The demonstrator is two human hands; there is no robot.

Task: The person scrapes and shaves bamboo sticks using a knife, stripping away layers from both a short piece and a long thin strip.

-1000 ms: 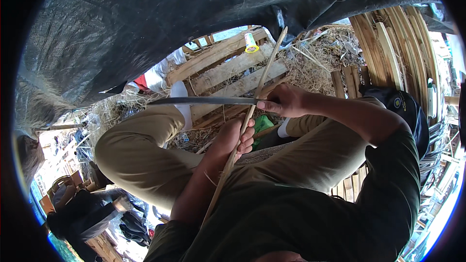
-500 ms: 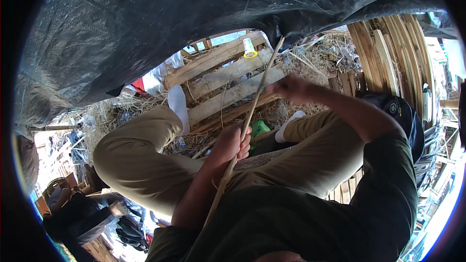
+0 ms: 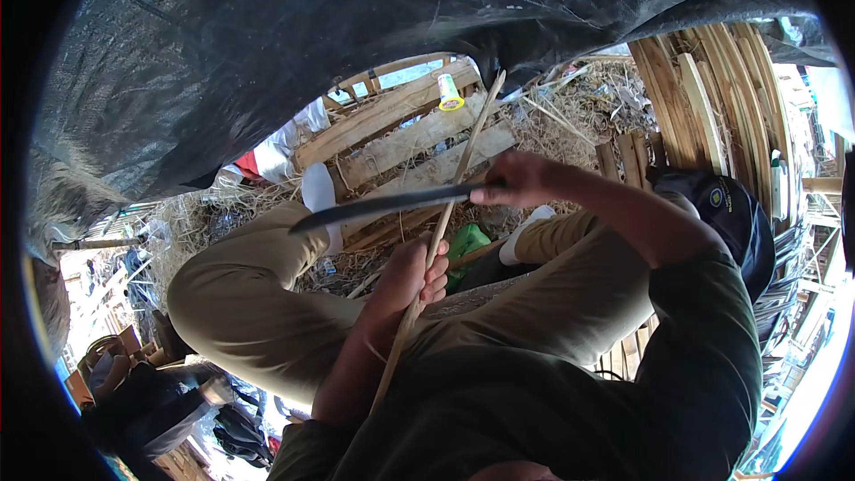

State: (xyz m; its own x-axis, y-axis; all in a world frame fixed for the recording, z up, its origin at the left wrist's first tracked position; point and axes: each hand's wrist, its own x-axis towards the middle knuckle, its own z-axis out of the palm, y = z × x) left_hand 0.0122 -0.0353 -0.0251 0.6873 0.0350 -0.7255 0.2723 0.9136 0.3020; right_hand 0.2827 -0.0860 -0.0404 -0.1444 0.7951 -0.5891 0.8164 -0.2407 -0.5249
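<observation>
A long pale wooden stick (image 3: 474, 138) runs slantwise from beside my body, up past my knees toward the wooden slats. My left hand (image 3: 416, 278) is wrapped round it at about its middle, above my lap. In my right hand (image 3: 519, 180) is a machete with a long dark blade (image 3: 383, 206). The blade points left and crosses the stick above my left hand; whether it touches the wood I cannot tell. Most of the machete's handle is hidden by my fingers.
Wooden slats (image 3: 405, 138) and straw shavings lie ahead of my feet, with a yellow-and-green cup (image 3: 450, 93) on them. A green plastic bag (image 3: 467, 248) lies between my legs. Stacked planks (image 3: 744, 107) and a dark cap (image 3: 720, 205) are at right. Black sheeting (image 3: 294, 44) hangs overhead.
The machete blade now shows plainly across the stick, where earlier it was hardly visible. My right hand has shifted slightly down and left. My left hand keeps its hold on the stick.
</observation>
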